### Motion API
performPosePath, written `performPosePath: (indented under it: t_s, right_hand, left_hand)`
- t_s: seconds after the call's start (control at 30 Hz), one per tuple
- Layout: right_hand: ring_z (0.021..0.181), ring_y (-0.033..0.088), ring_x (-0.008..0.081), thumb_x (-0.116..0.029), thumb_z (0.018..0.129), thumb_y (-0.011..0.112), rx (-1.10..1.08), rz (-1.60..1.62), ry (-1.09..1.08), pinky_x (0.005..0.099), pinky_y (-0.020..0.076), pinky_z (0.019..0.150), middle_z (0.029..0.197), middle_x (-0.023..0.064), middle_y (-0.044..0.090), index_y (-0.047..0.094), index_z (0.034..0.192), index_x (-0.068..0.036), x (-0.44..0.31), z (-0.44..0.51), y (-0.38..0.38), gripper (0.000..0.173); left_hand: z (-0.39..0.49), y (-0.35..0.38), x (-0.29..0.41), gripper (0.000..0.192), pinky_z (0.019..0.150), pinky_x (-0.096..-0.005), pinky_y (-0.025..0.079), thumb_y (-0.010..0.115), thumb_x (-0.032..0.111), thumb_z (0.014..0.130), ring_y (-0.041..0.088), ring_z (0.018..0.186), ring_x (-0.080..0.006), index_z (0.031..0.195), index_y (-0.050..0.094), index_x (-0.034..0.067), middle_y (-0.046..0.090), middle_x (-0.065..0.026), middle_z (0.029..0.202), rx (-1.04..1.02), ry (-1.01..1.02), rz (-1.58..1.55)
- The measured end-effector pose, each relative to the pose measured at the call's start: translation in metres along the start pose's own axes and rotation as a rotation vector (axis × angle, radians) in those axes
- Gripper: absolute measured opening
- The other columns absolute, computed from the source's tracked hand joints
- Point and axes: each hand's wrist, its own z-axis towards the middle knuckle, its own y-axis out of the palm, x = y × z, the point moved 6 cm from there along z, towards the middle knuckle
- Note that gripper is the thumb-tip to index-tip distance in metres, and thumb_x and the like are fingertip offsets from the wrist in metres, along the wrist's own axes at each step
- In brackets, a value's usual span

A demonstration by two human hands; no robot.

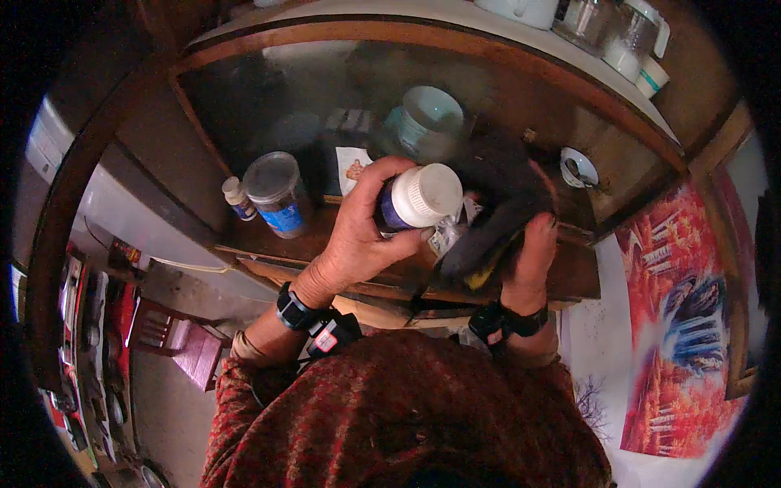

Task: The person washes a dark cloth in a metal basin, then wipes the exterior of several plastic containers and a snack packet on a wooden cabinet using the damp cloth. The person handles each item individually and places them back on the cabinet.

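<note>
My left hand (360,235) grips a pill-type bottle (427,195) with a ribbed white cap and a dark blue label, tilted so the cap faces up toward me. To its right, my right hand (534,259) holds a dark cloth (497,195), blurred and partly folded over; most of those fingers are hidden behind it. Small packets in clear plastic (445,238) lie on the wooden cabinet shelf (323,235) between the hands. Left of my left hand stand a lidded clear jar (277,195) with a blue label and a small white-capped bottle (238,198).
A pale bowl (430,119) appears at the back, near the cabinet's glass. A small white bowl (578,168) is at the right. Glass jugs (631,39) line the top ledge. Below left are a wooden chair (177,338) and a light-coloured appliance (152,207). A red landscape picture (677,323) hangs at right.
</note>
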Motion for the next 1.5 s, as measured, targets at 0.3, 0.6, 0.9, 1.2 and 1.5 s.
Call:
performPosePath:
  t_s: [0.3, 0.6, 0.9, 1.2, 1.5]
  right_hand:
    - [0.084, 0.053, 0.0131, -0.017, 0.082, 0.059, -0.04, -0.331, 0.062, 0.0286, 0.0439, 0.076, 0.093, 0.0067, 0.057, 0.054, 0.104, -0.003, 0.009, 0.01, 0.022, 0.026]
    - [0.101, 0.051, 0.0176, -0.034, 0.087, 0.053, -0.014, 0.11, 0.2, 0.0289, 0.038, 0.091, 0.11, 0.0094, 0.055, 0.048, 0.119, -0.005, 0.023, 0.017, 0.024, 0.044]
    - [0.102, 0.054, 0.0185, -0.015, 0.072, 0.064, 0.038, 0.212, 0.339, 0.0329, 0.0423, 0.09, 0.114, 0.008, 0.054, 0.041, 0.127, -0.004, 0.047, 0.0, 0.02, 0.061]
    - [0.101, 0.057, 0.0236, -0.035, 0.081, 0.054, -0.103, 0.93, 0.571, 0.0347, 0.0425, 0.093, 0.113, 0.0119, 0.057, 0.045, 0.122, -0.002, 0.039, -0.015, 0.037, 0.053]
    - [0.099, 0.054, 0.0176, -0.025, 0.082, 0.058, 0.128, 0.335, 0.516, 0.031, 0.0439, 0.086, 0.111, 0.0075, 0.055, 0.045, 0.122, -0.006, 0.065, -0.008, 0.032, 0.047]
  left_hand:
    - [-0.007, 0.023, -0.003, 0.058, 0.084, -0.0349, 0.043, 0.07, 0.009, 0.066, 0.055, 0.098, -0.0302, 0.118, 0.044, 0.004, 0.054, -0.0165, 0.104, -0.133, 0.046, 0.149]
    - [-0.005, 0.016, -0.013, 0.069, 0.1, -0.0325, 0.029, 0.065, 0.006, 0.073, 0.04, 0.117, -0.017, 0.133, 0.029, 0.007, 0.043, -0.0067, 0.125, -0.012, -0.21, -0.655]
    - [0.005, 0.011, -0.023, 0.063, 0.108, -0.0345, 0.013, 0.021, 0.048, 0.095, 0.022, 0.132, -0.0242, 0.139, 0.019, 0.002, 0.024, -0.0141, 0.142, 0.072, -0.046, -0.466]
    - [-0.059, 0.005, -0.073, 0.045, 0.095, -0.0329, 0.037, 0.044, 0.035, 0.093, 0.05, 0.106, -0.0193, 0.127, 0.04, 0.006, 0.051, -0.0097, 0.116, 0.225, -0.656, -0.786]
    - [-0.016, 0.012, -0.029, 0.067, 0.108, -0.033, 0.016, 0.03, 0.048, 0.093, 0.022, 0.132, -0.023, 0.14, 0.014, 0.003, 0.021, -0.0134, 0.143, 0.098, -0.246, -0.741]
